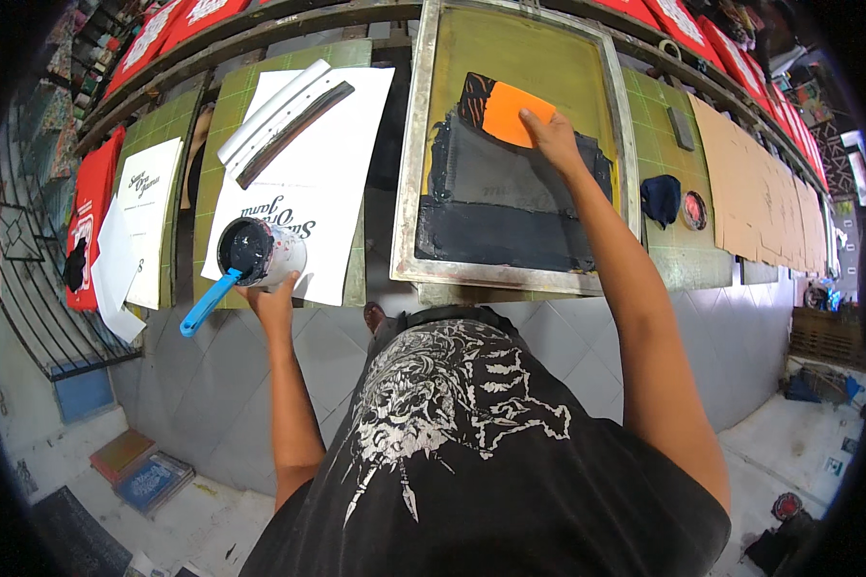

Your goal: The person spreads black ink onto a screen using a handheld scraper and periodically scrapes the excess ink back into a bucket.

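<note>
My right hand point(554, 137) grips an orange flat scraper point(512, 113) whose left end is coated in black ink. It is over a screen-printing frame point(500, 274) with a metal rim and yellow-green mesh. Black ink point(500, 236) covers the lower part of the mesh, thickest along the near side. My left hand point(274, 296) is wrapped round a white plastic tub point(287, 254), tilted to the left with dark ink inside. A blue-handled tool point(210, 302) sticks out of the tub's mouth. Behind the tub, a metal-handled squeegee point(279, 113) with an inky blade lies on white printed paper point(341, 192).
Right of the frame are a dark crumpled cloth point(660, 200), a small round container point(694, 210), a grey block point(681, 128) and brown cardboard sheets point(755, 183). Red printed fabric point(94, 221) lies on the left. A metal rail point(260, 38) runs along the back.
</note>
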`<state>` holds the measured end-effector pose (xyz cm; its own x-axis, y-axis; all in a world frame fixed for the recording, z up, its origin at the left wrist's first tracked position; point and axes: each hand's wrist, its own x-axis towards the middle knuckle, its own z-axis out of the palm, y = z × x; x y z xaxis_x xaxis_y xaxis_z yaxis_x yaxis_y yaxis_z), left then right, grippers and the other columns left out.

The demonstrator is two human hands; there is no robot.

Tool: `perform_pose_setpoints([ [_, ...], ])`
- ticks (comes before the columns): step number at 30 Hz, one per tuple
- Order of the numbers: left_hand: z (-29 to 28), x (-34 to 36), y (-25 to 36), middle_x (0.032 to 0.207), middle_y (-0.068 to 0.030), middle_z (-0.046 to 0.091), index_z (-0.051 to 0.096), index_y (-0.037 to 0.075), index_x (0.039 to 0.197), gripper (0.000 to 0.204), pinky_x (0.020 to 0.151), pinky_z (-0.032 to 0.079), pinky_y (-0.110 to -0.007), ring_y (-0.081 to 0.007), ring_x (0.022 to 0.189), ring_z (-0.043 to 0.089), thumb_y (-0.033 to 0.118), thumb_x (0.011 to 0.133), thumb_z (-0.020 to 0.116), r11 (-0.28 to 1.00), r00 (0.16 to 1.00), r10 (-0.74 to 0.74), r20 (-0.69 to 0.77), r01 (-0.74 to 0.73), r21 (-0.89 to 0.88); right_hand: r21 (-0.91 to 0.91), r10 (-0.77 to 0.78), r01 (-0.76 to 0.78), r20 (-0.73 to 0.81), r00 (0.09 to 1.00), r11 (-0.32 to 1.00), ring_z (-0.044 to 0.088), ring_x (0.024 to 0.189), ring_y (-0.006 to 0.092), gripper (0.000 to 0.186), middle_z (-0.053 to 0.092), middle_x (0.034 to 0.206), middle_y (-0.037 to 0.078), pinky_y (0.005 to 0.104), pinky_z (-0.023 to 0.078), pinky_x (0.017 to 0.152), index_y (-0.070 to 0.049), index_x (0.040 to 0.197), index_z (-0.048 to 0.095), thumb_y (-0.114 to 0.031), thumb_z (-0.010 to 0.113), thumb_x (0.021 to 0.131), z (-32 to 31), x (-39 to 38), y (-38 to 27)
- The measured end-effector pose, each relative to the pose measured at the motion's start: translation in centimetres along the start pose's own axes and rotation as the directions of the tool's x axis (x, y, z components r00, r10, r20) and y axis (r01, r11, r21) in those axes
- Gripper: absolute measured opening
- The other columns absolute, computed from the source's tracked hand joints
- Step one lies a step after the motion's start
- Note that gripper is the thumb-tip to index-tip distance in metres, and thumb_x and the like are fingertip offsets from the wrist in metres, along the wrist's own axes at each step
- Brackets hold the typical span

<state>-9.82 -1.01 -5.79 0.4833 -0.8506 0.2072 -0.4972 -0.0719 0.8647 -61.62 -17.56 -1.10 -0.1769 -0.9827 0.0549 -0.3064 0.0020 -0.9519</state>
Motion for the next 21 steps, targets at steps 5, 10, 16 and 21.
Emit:
perform_pose_setpoints([
  [5,-0.7,-6.3,1.2,0.121,-0.0152,0.049,0.039,-0.002,0.127,0.060,0.096,0.040,-0.038,-0.0259,0.106,0.052,0.009,0.079,0.074,0.985,0.971,-0.022,-0.240,0.062,0.159,-0.053,-0.130,0.127,-0.069,0.989,0.990,0.060,0.079,0.0147,0.035,0.069,0.086,0.009,0.0336,0.048,0.071,0.005,0.099,0.064,-0.028,0.066,0.089,2.4,2.8,0.2],
  [10,1.8,-12.1,6.3,0.112,-0.0119,0.052,0.033,0.001,0.133,0.066,0.078,0.047,-0.028,-0.0133,0.089,0.056,0.002,0.080,0.072,0.920,0.857,-0.216,0.469,0.339,-0.196,-0.159,-0.126,0.114,-0.070,0.989,0.981,0.053,0.068,0.0121,0.035,0.061,0.074,0.005,0.0318,0.044,0.062,0.003,0.086,0.062,-0.031,0.068,0.088,3.9,4.7,2.2],
  [16,7.4,-10.3,9.1,0.115,-0.0137,0.051,0.016,0.002,0.147,0.089,0.078,0.049,-0.027,-0.0153,0.088,0.058,0.002,0.079,0.072,0.906,0.716,-0.127,0.686,0.365,-0.214,-0.104,-0.142,0.138,-0.029,0.989,0.985,0.047,0.060,0.0133,0.039,0.054,0.063,0.005,0.0346,0.042,0.055,0.004,0.077,0.059,-0.032,0.069,0.086,4.6,3.7,3.9],
  [21,9.0,-10.1,8.0,0.120,-0.0156,0.057,0.023,-0.001,0.146,0.076,0.079,0.050,-0.028,-0.0163,0.096,0.060,-0.001,0.084,0.066,0.892,0.659,-0.064,0.750,0.374,-0.252,-0.083,-0.284,0.280,-0.049,0.958,0.956,0.061,0.072,0.0143,0.034,0.069,0.078,0.012,0.0323,0.048,0.067,0.005,0.094,0.066,-0.028,0.065,0.088,6.2,-0.2,1.7],
])
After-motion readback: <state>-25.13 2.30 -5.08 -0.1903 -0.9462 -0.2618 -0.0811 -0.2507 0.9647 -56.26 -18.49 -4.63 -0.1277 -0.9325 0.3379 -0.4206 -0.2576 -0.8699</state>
